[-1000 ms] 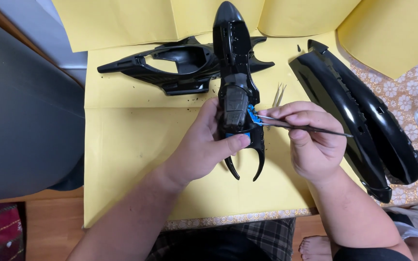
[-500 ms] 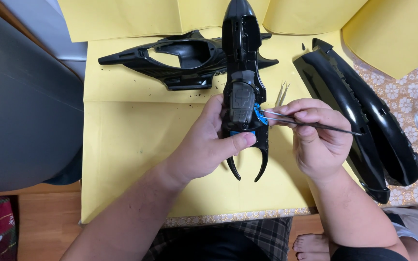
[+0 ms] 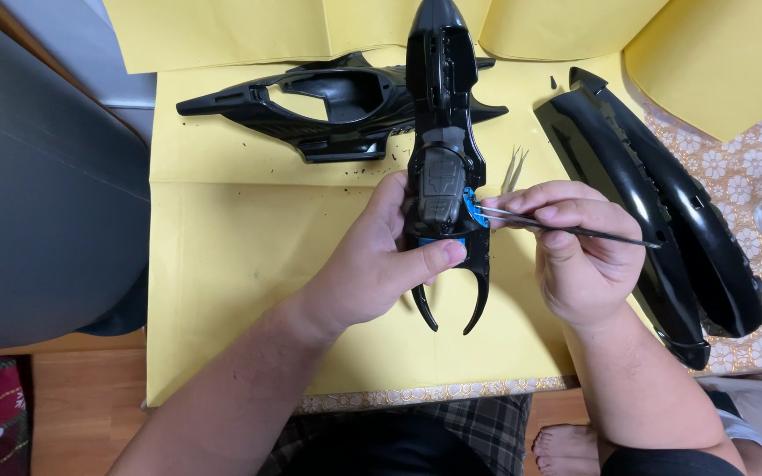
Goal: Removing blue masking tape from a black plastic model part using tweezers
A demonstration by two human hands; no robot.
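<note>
Left hand [image 3: 377,264] grips the long glossy black plastic body [image 3: 443,159] — right hand [image 3: 575,256] pinches thin metal tweezers [image 3: 557,226] at its three o'clock, small blue part [image 3: 472,208] half-seated; black shells [image 3: 654,203] lie unattached.

My table [image 3: 751,185] wears a floral cloth; on it I see yellow paper sheets [image 3: 231,264], which carry a black frame piece [image 3: 328,106] and two long black panels [image 3: 663,203].

Left hand [image 3: 372,269] gripping a long black toy body [image 3: 444,159] over yellow paper [image 3: 222,264], right hand [image 3: 575,256] pinching tweezers [image 3: 557,225] touching a blue part [image 3: 471,207], black shell pieces [image 3: 654,203] lying just beside, open black frame [image 3: 328,106] resting behind.
</note>
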